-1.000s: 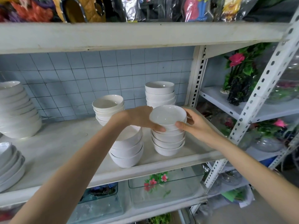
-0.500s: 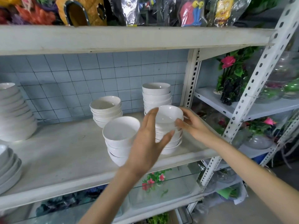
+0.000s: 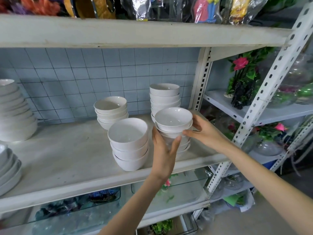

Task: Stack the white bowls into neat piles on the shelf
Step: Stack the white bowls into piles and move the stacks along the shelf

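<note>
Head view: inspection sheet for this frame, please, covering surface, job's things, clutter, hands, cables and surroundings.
Surface: white shelf board, scuffed, bearing four bowl piles.
Job's things: front right pile held in both hands, top bowl looks slightly askew; front left pile, back left pile, back right pile stand free.
Clutter: larger bowl stack and shallow dishes at the left end.
Hands: left hand wraps the front right pile's near side; right hand grips its upper bowls from the right.
Cables: nothing seen.
Surroundings: blue tiled wall, packaged goods above, artificial flowers, glass tanks below.
</note>
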`<state>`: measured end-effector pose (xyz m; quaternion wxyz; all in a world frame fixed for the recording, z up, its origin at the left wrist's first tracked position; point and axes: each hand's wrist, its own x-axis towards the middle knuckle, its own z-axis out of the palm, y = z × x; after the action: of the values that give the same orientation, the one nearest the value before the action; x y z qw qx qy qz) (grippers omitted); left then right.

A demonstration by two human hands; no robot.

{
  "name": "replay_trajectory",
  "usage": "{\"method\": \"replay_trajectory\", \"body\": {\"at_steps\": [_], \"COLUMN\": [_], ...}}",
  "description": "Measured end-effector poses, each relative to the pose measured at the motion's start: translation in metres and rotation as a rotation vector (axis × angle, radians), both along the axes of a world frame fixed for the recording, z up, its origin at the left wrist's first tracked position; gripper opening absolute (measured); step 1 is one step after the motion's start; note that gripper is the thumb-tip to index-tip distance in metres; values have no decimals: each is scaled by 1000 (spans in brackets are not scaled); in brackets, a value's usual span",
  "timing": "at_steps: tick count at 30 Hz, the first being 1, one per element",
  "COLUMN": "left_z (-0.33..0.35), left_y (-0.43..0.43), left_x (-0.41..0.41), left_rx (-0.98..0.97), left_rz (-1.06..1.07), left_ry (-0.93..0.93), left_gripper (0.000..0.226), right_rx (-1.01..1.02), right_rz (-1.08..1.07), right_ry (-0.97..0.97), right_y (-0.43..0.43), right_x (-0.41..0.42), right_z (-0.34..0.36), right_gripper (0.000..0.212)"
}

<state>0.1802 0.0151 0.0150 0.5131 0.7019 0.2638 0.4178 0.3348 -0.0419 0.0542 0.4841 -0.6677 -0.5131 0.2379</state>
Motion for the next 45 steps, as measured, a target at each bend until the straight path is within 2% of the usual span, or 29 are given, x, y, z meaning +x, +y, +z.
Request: {"method": "replay_trajectory", "body": {"at_steps": [5,9,15,22,27,34,42,45], "left_z": [-3,-2,-3,0,0,-2,-2,-7], "left_y": [8,9,11,17,22,27,27,23], "left_x": [3,6,6,10,14,12,15,9], "left_rx": [-43,-83,-142,-66,-14,19,13,18], "left_rz": [2,-20,-76,-73,-19,0,-12,-63], "left_ry": [-101,-138,-162,-173,-164,-179,-171,-146], "left_gripper": [75,66,66,70,72,76,75,82], "right_rx": [11,41,34,30,45,74,91,82], "right_rz": [-48,-83,-55,-69,-85,-110,-72,-20], "right_ry": [58,94,95,93,103,115,176,179], "right_y": [2,3,3,12,13,14,11,7], "right_x": [0,1,0,-7,-6,-3,-3,0], "right_z": [-6,-13,-14,-5,-2,-8,-14,-17], "right_gripper": [92,79,109,118,110,83,91,98]}}
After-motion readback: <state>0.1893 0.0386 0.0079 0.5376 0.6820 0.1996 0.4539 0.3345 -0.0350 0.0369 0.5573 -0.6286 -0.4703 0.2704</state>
